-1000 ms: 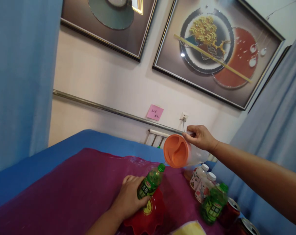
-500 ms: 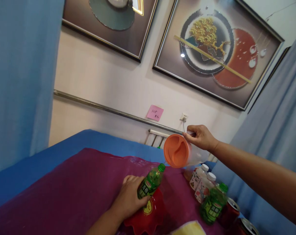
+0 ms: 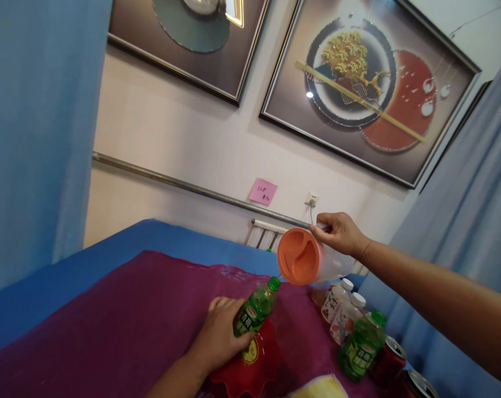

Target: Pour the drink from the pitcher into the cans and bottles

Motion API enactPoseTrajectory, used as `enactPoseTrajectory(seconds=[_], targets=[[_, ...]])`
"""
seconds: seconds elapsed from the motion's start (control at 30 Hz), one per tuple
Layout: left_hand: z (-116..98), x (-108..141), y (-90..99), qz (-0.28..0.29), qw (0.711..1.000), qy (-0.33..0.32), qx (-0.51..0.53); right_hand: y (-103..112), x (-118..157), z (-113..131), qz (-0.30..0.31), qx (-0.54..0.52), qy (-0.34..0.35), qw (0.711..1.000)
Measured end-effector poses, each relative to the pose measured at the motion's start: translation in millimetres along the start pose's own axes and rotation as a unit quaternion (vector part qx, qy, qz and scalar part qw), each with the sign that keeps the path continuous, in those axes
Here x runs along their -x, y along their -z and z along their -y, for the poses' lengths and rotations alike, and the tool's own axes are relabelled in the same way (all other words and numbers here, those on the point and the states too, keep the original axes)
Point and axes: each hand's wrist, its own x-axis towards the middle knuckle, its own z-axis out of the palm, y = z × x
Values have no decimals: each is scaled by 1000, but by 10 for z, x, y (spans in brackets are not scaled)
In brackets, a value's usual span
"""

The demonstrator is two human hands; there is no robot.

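Observation:
My left hand is wrapped round a green plastic drink bottle, which leans to the right above a red scalloped dish with a yellow emblem. The bottle's green top points up; whether a cap closes it I cannot tell. Up and to the right, my right hand grips the handle of a translucent pitcher with an orange lid. The pitcher is tipped on its side, its lid facing left and me. The lid's lower edge is close to the bottle's top, with a faint thin line between them.
Several drinks stand at the right: two white-capped bottles, another green bottle and dark red cans. A yellow cloth-like piece lies in front. A purple sheet covers the blue table. Blue curtains hang at both sides.

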Motion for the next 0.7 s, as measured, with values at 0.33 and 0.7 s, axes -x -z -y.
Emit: enactPoseTrajectory(seconds=[0.33, 0.7], targets=[[-22, 1, 21, 9, 1000, 4, 5, -4, -11, 10, 4, 1, 1, 1000], [-6, 0, 7, -2, 1000, 4, 5, 10, 14, -7, 4, 1, -4, 1000]])
